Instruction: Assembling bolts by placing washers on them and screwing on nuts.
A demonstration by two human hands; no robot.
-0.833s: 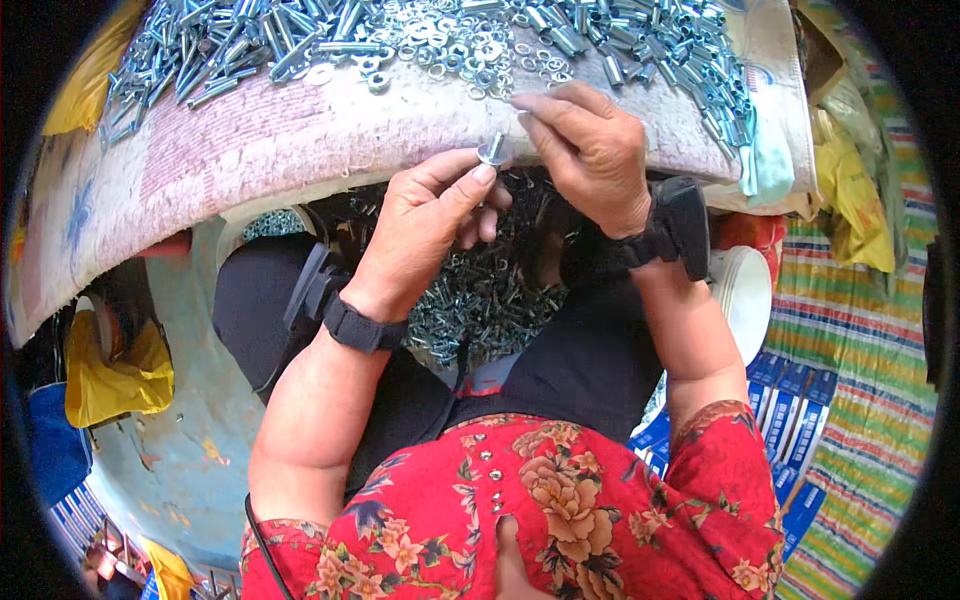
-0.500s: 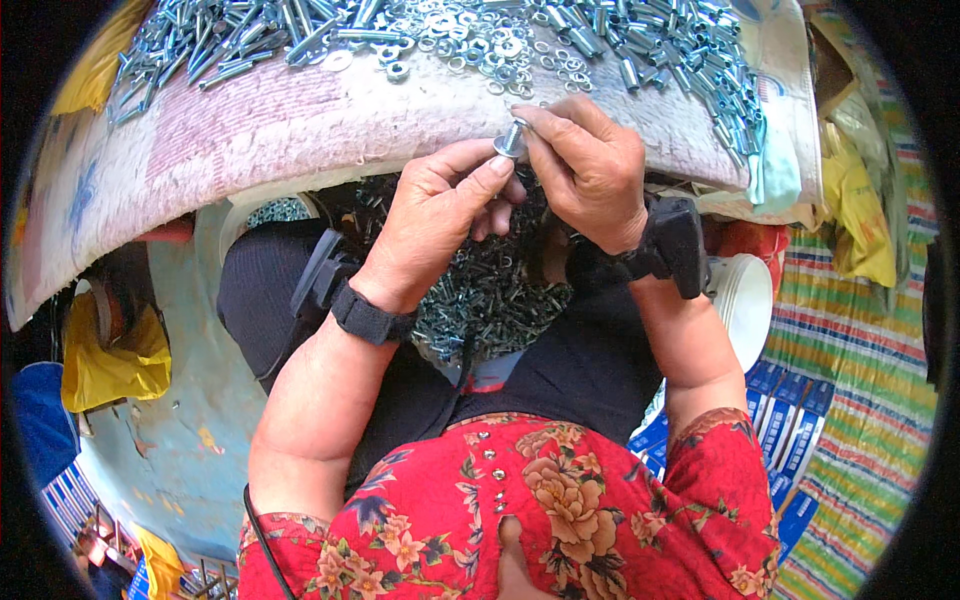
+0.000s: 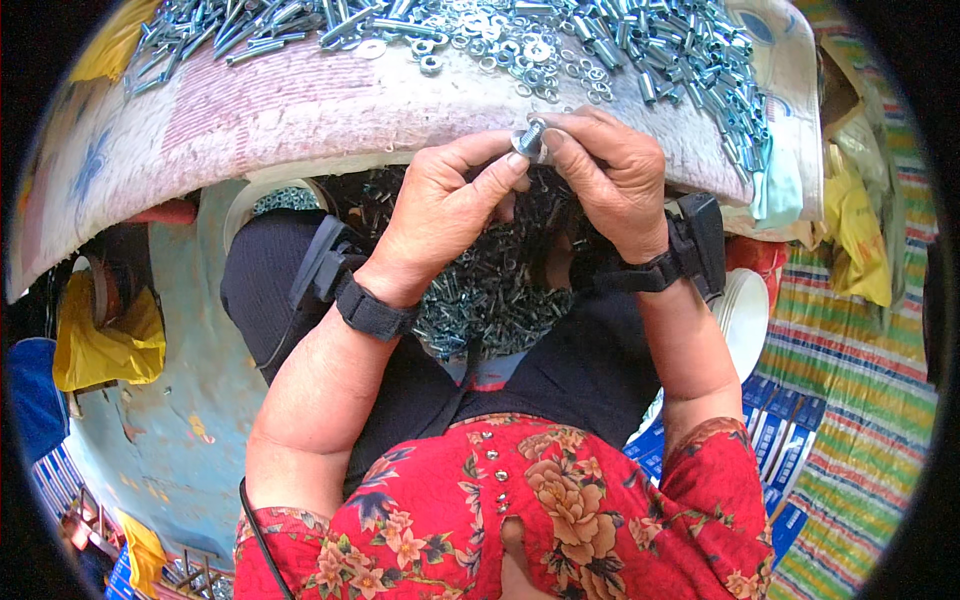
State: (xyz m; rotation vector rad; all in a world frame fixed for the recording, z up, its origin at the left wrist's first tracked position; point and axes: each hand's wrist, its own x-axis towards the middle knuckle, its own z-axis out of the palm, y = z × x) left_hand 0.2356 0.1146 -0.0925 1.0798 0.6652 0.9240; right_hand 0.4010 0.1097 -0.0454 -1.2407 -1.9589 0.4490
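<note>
A short silvery bolt with a flat washer around it is held up at the table's near edge. My left hand pinches its lower end between thumb and forefinger. At the bolt's upper end, the thumb and forefinger of my right hand are closed on it. Whether a small ring sits between those right fingertips is too small to tell. Just beyond my fingers lie many loose washers on the cloth-covered table.
Long metal bolts or rods pile up at the far left, and short metal sleeves at the far right. Below my hands, between my knees, is a heap of bolts. A white bucket stands by my right knee.
Both hands have shifted slightly right with the bolt. The right thumb has come closer to the bolt, and the bolt now tilts more. The view has moved a little.
</note>
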